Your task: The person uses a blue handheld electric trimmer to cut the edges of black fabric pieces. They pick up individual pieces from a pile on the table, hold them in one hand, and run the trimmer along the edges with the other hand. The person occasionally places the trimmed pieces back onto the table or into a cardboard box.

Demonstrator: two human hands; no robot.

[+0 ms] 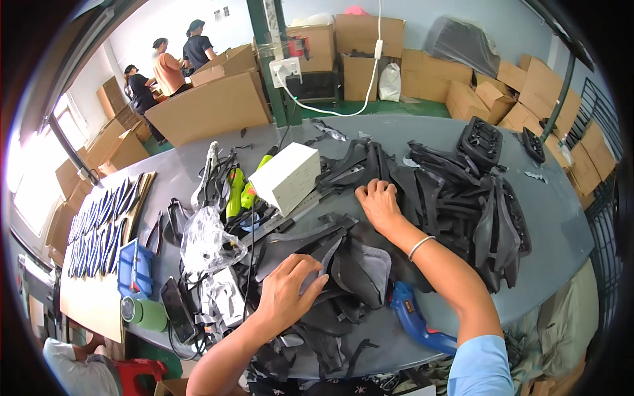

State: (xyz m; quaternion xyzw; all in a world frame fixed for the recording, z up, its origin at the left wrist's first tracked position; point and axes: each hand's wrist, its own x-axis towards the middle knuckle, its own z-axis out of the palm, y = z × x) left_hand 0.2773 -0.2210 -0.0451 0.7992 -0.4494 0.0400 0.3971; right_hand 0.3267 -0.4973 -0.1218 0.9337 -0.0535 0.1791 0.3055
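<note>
You are pressing your left hand (288, 288), fingers curled, onto the dark grey fabric pieces (350, 264) heaped near the middle of the grey worktop (561, 231), while your right hand (378, 202) is lying flat and spread on black pieces farther off, beside the white box (287, 177).

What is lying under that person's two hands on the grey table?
Both the left hand and the right hand press on a heap of black and grey cut pieces. A blue power tool pokes out beside it. What lies deeper under the heap is covered.
</note>
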